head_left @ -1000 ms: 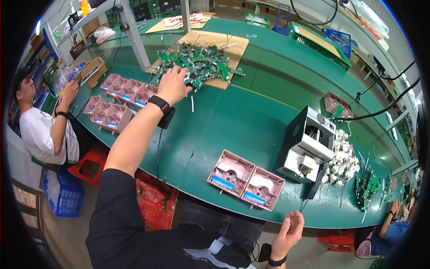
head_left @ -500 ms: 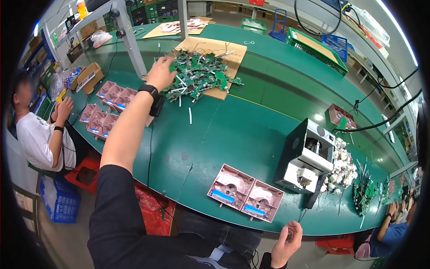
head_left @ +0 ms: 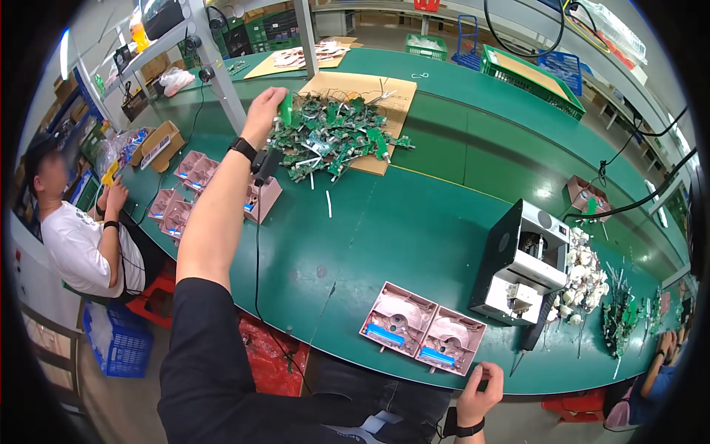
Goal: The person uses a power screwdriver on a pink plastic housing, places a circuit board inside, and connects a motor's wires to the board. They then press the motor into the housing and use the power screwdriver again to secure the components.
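My left hand (head_left: 266,112) reaches out to the left edge of a heap of green circuit boards (head_left: 336,137) with wires, lying on a brown cardboard sheet (head_left: 400,105). Between its pinched fingertips is one green circuit board (head_left: 286,109), tilted up at the heap's edge. My right hand (head_left: 480,390) hovers at the table's front edge, fingers loosely curled and apart, with nothing visible in it. Just beside it, two joined pink housings (head_left: 422,330) lie open on the table, each with a blue cylindrical cell (head_left: 438,357) along its near side.
A black and silver machine (head_left: 521,263) stands right of the housings, beside a pile of white parts (head_left: 586,285). More pink housings (head_left: 194,172) sit left of my forearm. A black cable (head_left: 257,274) crosses the green table (head_left: 310,244). A co-worker (head_left: 85,229) sits at left.
My left hand has closed on a circuit board and tipped it up from the heap's edge. My right hand is nearer the pink housings. The whole view has shifted slightly.
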Tool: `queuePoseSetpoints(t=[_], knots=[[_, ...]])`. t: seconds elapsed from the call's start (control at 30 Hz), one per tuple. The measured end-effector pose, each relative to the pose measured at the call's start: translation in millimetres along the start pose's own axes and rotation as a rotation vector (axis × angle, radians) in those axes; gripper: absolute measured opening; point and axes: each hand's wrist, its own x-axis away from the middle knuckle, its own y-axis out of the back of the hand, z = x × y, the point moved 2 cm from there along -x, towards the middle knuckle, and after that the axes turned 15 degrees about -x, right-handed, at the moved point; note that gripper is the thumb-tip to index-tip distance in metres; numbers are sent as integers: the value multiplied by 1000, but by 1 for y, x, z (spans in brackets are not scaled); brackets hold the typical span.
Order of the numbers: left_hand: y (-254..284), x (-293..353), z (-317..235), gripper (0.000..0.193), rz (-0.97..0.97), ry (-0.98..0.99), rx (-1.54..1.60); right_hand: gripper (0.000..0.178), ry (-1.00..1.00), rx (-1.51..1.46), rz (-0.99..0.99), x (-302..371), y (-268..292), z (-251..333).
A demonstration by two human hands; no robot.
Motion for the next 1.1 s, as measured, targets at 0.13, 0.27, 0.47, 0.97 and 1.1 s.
queuePoseSetpoints(t=[0.13, 0.27, 0.47, 0.97, 1.1], knots=[[-28, 2, -7, 43, 357, 178, -474, 7, 168, 106, 0, -2, -10, -6], [-57, 19, 2, 51, 345, -15, -841, 10, 242, 90, -26, 4, -6, -8], [-66, 12, 20, 45, 252, 71, -739, 14, 324, 138, 24, 9, -1, -5], [-55, 152, -183, 30, 678, -106, -95, 11, 316, 47, 10, -2, -3, -3], [-60, 203, -211, 29, 642, -146, -137, 11, 192, -54, 58, 2, 9, 8]])
